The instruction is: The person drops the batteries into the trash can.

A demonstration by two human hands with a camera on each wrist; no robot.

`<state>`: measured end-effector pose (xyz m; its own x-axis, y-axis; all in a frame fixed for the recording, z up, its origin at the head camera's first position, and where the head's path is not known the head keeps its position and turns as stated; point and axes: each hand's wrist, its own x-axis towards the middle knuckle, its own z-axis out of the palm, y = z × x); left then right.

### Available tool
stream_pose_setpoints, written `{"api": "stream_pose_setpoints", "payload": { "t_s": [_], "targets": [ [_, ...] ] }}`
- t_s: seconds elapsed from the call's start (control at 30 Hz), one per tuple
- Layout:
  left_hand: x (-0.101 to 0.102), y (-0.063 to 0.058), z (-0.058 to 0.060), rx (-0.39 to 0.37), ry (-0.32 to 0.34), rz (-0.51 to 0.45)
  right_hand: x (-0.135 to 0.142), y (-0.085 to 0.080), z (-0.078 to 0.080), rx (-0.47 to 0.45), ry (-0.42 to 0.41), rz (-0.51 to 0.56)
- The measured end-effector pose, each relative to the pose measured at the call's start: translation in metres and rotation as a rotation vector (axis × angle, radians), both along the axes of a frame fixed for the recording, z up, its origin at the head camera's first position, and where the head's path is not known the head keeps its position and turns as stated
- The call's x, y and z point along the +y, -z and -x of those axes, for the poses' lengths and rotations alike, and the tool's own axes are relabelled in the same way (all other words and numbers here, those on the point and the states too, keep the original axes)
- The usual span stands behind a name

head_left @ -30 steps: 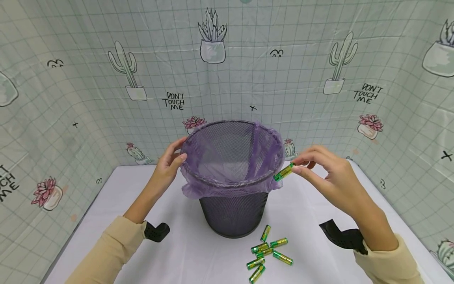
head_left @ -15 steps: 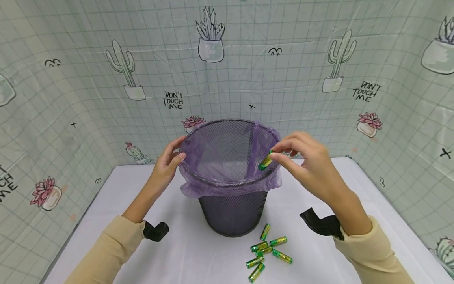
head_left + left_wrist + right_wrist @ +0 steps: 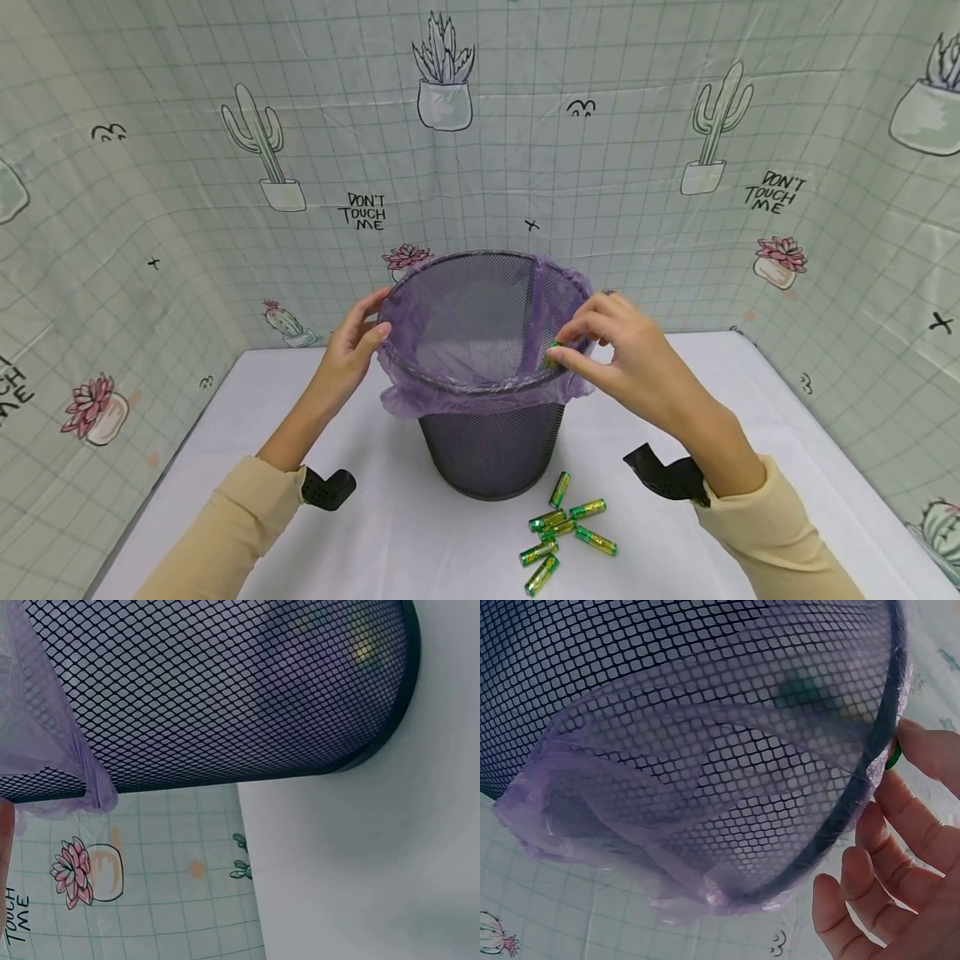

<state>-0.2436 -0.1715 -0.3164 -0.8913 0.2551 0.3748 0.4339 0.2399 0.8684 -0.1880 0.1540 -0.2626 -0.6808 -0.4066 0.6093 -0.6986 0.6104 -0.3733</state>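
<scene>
A black mesh wastebasket [image 3: 491, 454] stands upright, lined with a purple plastic bag [image 3: 442, 400] folded over its rim. At its left side my left hand [image 3: 351, 343] holds it by the rim, thumb toward the front and fingers going out of sight along the outside. My right hand [image 3: 633, 358] pinches a green and yellow battery [image 3: 552, 357] just inside the right part of the rim. Fingertips cover most of that battery. From the right wrist view, only a green end [image 3: 894, 754] of it shows by the rim, with a blurred green shape behind the mesh.
Several green and yellow batteries [image 3: 596, 541] lie loosely grouped on the white tablecloth [image 3: 405, 542], in front of the wastebasket and to its right. Behind and at both sides hangs a grid-patterned curtain [image 3: 615, 225] with cactus drawings. Blurred yellow spots show through the mesh low in the wastebasket.
My right hand has carried the battery leftward from outside the rim, over it, then lowered it slightly into the opening. The left hand stays at the rim, and the batteries on the table lie as before.
</scene>
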Motion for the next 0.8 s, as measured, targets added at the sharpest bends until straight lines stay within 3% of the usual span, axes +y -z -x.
{"api": "stream_pose_setpoints", "payload": {
  "t_s": [0.4, 0.8],
  "targets": [
    [0.001, 0.000, 0.001, 0.008, -0.009, 0.011, 0.006, 0.004, -0.001, -0.041, 0.019, -0.016],
    [0.000, 0.001, 0.001, 0.013, -0.006, 0.010, 0.015, 0.009, -0.006, 0.002, 0.063, 0.028]
  ]
}}
